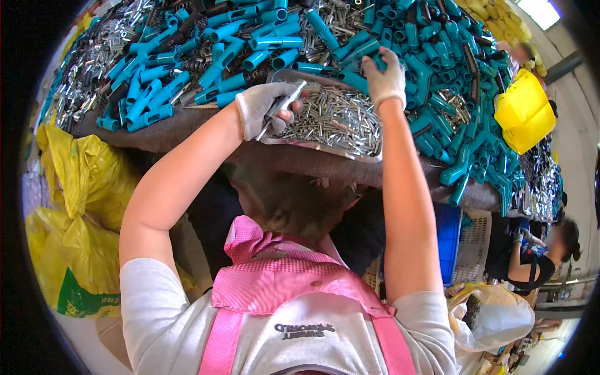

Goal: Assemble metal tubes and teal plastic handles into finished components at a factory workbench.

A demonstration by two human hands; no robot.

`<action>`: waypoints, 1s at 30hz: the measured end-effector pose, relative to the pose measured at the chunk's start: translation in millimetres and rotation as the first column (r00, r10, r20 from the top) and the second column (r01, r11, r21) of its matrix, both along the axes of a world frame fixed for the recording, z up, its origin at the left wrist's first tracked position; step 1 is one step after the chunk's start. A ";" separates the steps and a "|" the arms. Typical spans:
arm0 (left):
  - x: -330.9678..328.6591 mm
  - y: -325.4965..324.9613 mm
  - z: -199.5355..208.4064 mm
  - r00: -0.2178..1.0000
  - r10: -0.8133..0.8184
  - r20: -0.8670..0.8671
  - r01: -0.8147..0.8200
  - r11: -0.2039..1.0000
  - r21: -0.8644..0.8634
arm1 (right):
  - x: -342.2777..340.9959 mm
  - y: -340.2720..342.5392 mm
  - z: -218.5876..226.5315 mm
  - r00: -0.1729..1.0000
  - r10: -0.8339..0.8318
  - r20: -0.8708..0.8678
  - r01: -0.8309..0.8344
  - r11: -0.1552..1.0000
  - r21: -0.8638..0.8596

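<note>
My left hand (255, 112), in a pale glove with bare fingertips, is closed around a narrow silver metal piece (290, 100) with a dark part along it. It hangs over the left end of a shallow metal tray (340, 152) full of small silver pins (337, 119). My right hand (386, 80), gloved too, is at the tray's far right corner, beside a heap of teal plastic handles (428, 69). Its thumb and fingers are spread apart, near a teal handle (357, 53); whether they touch it I cannot tell.
Teal handles (150, 94), dark springs and silver parts (94, 62) cover the brown-topped table (187, 122). A yellow bin (525, 112) sits at the right, yellow sacks (81, 175) at the left. Below right are a blue crate (447, 240), a white sack (500, 319) and another person (537, 262).
</note>
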State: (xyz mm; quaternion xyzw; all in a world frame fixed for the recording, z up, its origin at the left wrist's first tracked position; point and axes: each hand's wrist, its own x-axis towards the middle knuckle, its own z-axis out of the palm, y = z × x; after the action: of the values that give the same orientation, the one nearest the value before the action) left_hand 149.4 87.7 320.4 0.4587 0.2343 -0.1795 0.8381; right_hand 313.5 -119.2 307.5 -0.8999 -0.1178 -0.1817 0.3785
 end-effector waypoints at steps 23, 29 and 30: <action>28.1 -0.2 51.1 0.827 -0.560 -0.050 0.428 0.570 0.702 | -66.9 17.9 -24.9 0.468 0.866 -0.177 0.049 0.175 0.983; 14.2 -1.9 24.3 0.907 -0.400 0.129 0.346 0.885 0.310 | -66.9 16.9 -25.7 0.515 0.838 -0.177 -0.004 0.209 0.978; 12.2 -3.7 19.9 0.934 -0.343 0.097 0.305 0.910 0.280 | -66.8 16.5 -26.4 0.557 0.809 -0.189 -0.091 0.286 0.954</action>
State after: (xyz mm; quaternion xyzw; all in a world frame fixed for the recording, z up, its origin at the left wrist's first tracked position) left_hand 161.6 84.0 340.3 0.6090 0.1150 -0.2505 0.7437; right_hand 246.7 -102.8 281.1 -0.4825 -0.1401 0.2442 0.8294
